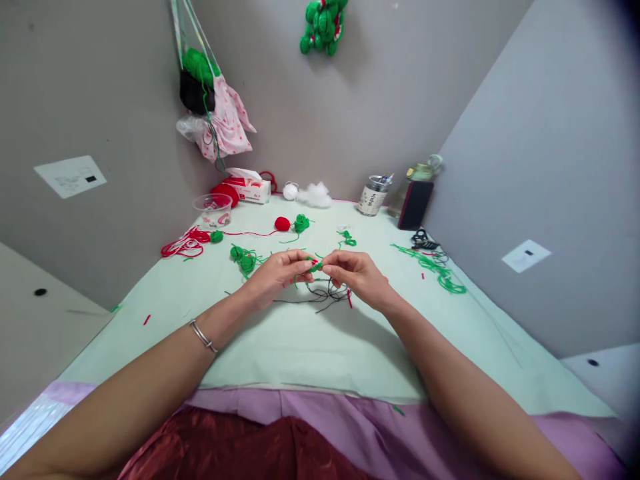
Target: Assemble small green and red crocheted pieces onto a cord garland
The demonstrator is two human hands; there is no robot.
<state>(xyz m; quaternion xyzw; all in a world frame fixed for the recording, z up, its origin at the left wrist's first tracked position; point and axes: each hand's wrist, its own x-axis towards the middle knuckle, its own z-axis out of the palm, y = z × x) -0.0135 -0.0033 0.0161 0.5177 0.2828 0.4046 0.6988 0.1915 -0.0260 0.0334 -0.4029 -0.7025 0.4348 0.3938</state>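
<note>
Above the middle of the pale green table, my left hand (280, 272) pinches a small green and red yarn piece (315, 265). Its thumb and fingers are closed on the left side of it. From the right, my right hand (356, 273) meets the piece with thumb and forefinger pressed together at its edge. Several thin black cords (323, 293) hang or lie below the hands; whether they join the piece I cannot tell. A small red strip (349, 298) is near my right hand. Green yarn bundles (245, 259) lie just left of my left hand.
Red yarn (185, 243), a clear plastic tub (214, 212) and a tissue box (250, 189) stand at the back left. White stuffing (315, 195), a pen tin (373, 197) and a phone (416, 205) line the back. Green strands (440, 270) and black scissors (423, 239) lie right.
</note>
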